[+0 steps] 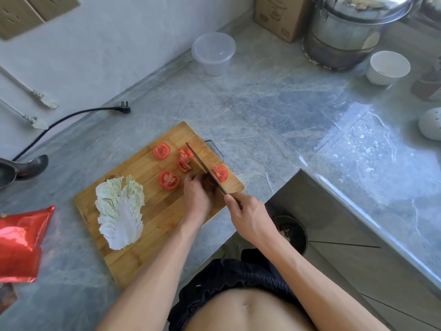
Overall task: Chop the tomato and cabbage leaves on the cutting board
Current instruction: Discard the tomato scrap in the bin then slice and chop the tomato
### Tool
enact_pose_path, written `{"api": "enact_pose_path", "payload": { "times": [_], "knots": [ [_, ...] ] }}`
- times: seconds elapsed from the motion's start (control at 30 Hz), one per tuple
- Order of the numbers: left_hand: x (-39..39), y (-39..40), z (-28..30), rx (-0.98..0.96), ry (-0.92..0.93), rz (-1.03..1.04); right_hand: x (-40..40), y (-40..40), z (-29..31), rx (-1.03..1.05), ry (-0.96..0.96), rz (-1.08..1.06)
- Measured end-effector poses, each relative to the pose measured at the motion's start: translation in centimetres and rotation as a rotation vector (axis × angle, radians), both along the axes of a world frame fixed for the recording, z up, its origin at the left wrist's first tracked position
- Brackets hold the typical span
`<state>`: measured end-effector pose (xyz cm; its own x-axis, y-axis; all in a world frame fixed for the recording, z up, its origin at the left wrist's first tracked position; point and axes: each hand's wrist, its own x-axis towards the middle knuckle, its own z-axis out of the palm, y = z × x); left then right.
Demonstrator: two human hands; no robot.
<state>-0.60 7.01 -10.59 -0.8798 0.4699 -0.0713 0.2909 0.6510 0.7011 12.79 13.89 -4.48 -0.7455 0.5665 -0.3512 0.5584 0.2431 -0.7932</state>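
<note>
Several tomato pieces (pixel 169 179) already lie cut on the board (pixel 133 254): a round slice (pixel 161 151) toward the far edge, a fanned stack of slices (pixel 184 161) just beside the blade, a halved piece nearer the person, and another slice (pixel 220 173) on the far side of the knife (pixel 205 169). The right hand (pixel 248 218) grips the knife handle, with the blade standing edge-down on the board. The left hand (pixel 199 194) is curled over a remaining bit of tomato right against the blade; how much is left under the fingers is hidden.

So the tomato looks mostly sliced, though the pieces are still large and may want further chopping. The cabbage (pixel 120 211) lies whole and untouched on the near left part of the board, well apart from the knife. By my reading, roughly half the work remains: finishing the tomato, then all of the cabbage. The board sits on the tabletop (pixel 262 103) beside the sink (pixel 334 235).
</note>
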Motion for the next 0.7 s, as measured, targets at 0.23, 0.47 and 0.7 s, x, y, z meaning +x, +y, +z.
{"api": "enact_pose_path", "payload": {
  "times": [0.23,0.47,0.7],
  "knots": [
    [0.2,0.1,0.9,-0.001,0.023,-0.011,1.2,1.1,0.9,-0.038,-0.013,0.018],
    [-0.8,-0.3,1.0,-0.065,-0.064,0.001,0.1,3.4,2.5,-0.082,0.053,-0.071],
    [-1.6,0.0,1.4,-0.148,-0.089,-0.084,-0.2,5.8,2.2,-0.137,0.071,-0.153]
  ]
}}
